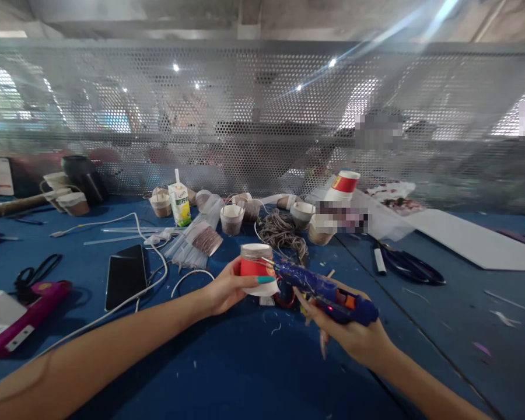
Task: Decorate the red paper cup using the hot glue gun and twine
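Observation:
My left hand point(227, 287) is wrapped round a red and white paper cup point(250, 268), with twine wound about one end of it. In my right hand point(350, 338) is a blue hot glue gun point(321, 289), its nozzle close to the cup's twine-wound side; I cannot tell whether the tip touches. A small red light glows on the gun's body. Behind the cup lies a tangled heap of grey-brown twine point(282, 230). Several twine-wrapped cups, one of them a small cup point(232, 219), stand beyond my hands.
Glue sticks point(181, 245) in a plastic bag, a phone point(126, 277) and a white cable point(161, 256) lie left. Scissors point(413, 265) and a white board point(476, 239) are right. A drink carton point(180, 204) stands behind. A perforated metal screen point(254, 116) closes off the far side.

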A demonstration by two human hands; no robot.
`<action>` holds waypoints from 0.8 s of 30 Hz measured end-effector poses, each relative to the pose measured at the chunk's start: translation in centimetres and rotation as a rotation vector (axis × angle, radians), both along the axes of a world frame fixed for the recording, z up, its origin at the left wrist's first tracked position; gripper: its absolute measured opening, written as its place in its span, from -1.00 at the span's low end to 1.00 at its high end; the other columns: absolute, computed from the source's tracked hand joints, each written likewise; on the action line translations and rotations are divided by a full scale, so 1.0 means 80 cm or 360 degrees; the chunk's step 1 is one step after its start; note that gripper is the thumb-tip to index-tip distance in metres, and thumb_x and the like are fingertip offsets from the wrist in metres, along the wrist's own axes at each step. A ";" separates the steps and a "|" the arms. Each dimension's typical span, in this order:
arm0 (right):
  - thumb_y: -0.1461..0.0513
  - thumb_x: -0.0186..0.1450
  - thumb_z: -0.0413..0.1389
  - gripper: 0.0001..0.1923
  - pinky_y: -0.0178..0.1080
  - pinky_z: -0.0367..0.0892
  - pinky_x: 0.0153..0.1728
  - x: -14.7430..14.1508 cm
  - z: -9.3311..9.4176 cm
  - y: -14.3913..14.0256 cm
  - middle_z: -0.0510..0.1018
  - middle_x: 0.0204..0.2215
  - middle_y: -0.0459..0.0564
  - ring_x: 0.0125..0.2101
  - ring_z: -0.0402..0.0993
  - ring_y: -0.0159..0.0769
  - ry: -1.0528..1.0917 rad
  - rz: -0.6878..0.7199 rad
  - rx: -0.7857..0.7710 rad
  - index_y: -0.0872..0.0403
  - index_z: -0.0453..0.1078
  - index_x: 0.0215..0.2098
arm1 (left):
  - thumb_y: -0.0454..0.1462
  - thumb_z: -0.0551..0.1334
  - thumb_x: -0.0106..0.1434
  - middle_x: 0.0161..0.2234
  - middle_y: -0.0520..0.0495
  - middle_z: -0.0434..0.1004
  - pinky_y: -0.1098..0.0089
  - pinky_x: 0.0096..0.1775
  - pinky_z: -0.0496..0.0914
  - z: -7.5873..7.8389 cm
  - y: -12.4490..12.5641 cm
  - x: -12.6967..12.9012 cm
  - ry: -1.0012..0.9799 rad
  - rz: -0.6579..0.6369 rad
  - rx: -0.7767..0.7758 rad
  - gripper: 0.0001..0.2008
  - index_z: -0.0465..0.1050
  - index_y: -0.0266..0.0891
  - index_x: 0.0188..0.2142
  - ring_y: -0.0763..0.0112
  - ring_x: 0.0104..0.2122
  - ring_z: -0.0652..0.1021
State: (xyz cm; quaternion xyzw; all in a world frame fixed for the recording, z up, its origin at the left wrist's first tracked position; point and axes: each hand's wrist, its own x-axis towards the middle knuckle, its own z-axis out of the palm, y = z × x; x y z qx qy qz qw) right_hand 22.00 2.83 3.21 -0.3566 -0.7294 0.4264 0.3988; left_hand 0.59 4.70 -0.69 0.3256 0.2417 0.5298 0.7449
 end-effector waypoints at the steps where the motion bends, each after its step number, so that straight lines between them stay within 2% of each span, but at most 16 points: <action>1: 0.19 0.09 0.25 -0.85 -0.31 0.36 -0.82 -0.001 0.001 0.001 0.49 -0.69 -0.13 -0.81 0.35 -0.36 -0.0012 -0.0047 0.0003 0.06 0.41 -0.41 | -0.42 0.47 -0.24 -0.31 -0.11 0.56 0.15 -0.04 0.31 0.000 0.000 0.000 -0.0020 0.0000 0.0000 -0.46 0.42 -0.32 -0.19 0.26 -0.27 0.54; 6: 0.19 0.09 0.24 -0.85 -0.32 0.32 -0.83 -0.003 0.003 0.001 0.39 -0.79 -0.18 -0.83 0.29 -0.37 -0.0093 -0.0099 0.0112 0.04 0.37 -0.52 | -0.40 0.44 -0.18 -0.28 -0.12 0.55 0.13 -0.01 0.28 -0.002 0.002 0.000 0.0003 0.0044 0.0065 -0.47 0.41 -0.31 -0.15 0.22 -0.23 0.54; 10: 0.19 0.09 0.25 -0.85 -0.31 0.33 -0.81 0.005 -0.003 0.007 0.35 -0.83 -0.19 -0.83 0.30 -0.35 -0.0072 -0.0215 0.0312 0.02 0.38 -0.56 | -0.39 0.47 -0.26 -0.23 -0.11 0.53 0.11 -0.02 0.29 -0.002 0.002 0.002 0.0174 0.0251 0.0193 -0.40 0.38 -0.26 -0.16 0.18 -0.18 0.51; 12: 0.20 0.09 0.25 -0.88 -0.29 0.37 -0.78 0.010 -0.007 0.012 0.34 -0.85 -0.20 -0.82 0.32 -0.33 -0.0075 -0.0311 0.0403 0.01 0.42 -0.55 | -0.38 0.47 -0.25 -0.21 -0.09 0.51 0.13 -0.01 0.28 -0.004 0.002 0.003 0.0365 0.0427 0.0315 -0.41 0.35 -0.23 -0.17 0.19 -0.16 0.49; 14: 0.21 0.09 0.25 -0.91 -0.29 0.37 -0.79 0.012 -0.009 0.015 0.36 -0.84 -0.20 -0.82 0.33 -0.31 -0.0085 -0.0313 0.0397 0.02 0.45 -0.52 | -0.34 0.47 -0.23 -0.21 -0.08 0.50 0.14 0.03 0.25 -0.009 0.002 0.002 0.0625 0.0575 0.0431 -0.43 0.34 -0.21 -0.19 0.19 -0.14 0.46; 16: 0.21 0.08 0.26 -0.90 -0.31 0.34 -0.82 0.010 -0.009 0.017 0.38 -0.82 -0.19 -0.83 0.33 -0.33 -0.0040 -0.0297 0.0356 0.03 0.44 -0.51 | -0.31 0.49 -0.27 -0.23 -0.09 0.51 0.10 0.03 0.22 -0.014 0.002 -0.002 0.0897 0.0656 0.0474 -0.42 0.36 -0.21 -0.21 0.13 -0.14 0.46; 18: 0.20 0.07 0.29 -0.88 -0.32 0.35 -0.81 0.006 -0.009 0.018 0.44 -0.77 -0.17 -0.82 0.33 -0.35 0.0033 -0.0254 0.0328 0.03 0.44 -0.48 | -0.31 0.50 -0.33 -0.25 -0.09 0.51 0.06 0.03 0.22 -0.018 0.003 -0.006 0.1022 0.0680 0.0481 -0.38 0.37 -0.21 -0.21 0.08 -0.15 0.46; 21: 0.13 0.07 0.29 -0.85 -0.28 0.40 -0.76 0.003 -0.013 0.021 0.47 -0.75 -0.14 -0.80 0.33 -0.34 0.0075 -0.0138 0.0318 0.03 0.47 -0.47 | -0.31 0.51 -0.37 -0.25 -0.08 0.52 0.06 0.06 0.20 -0.020 0.006 -0.011 0.1007 0.0680 0.0500 -0.36 0.39 -0.20 -0.21 0.06 -0.10 0.45; 22: 0.11 0.09 0.27 -0.83 -0.26 0.43 -0.72 0.004 -0.015 0.023 0.44 -0.79 -0.14 -0.80 0.33 -0.33 0.0060 -0.0106 0.0313 0.02 0.47 -0.53 | -0.31 0.51 -0.38 -0.25 -0.08 0.53 0.06 0.06 0.21 -0.020 0.008 -0.012 0.0971 0.0682 0.0489 -0.36 0.40 -0.20 -0.22 0.07 -0.10 0.45; 24: 0.08 0.16 0.21 -0.67 -0.23 0.48 -0.61 0.007 -0.019 0.025 0.39 -0.86 -0.14 -0.80 0.36 -0.32 -0.0003 -0.0050 0.0299 0.02 0.40 -0.69 | -0.34 0.51 -0.38 -0.24 -0.08 0.54 0.08 0.04 0.25 -0.015 0.009 -0.012 0.0819 0.0666 0.0416 -0.37 0.40 -0.20 -0.22 0.11 -0.13 0.48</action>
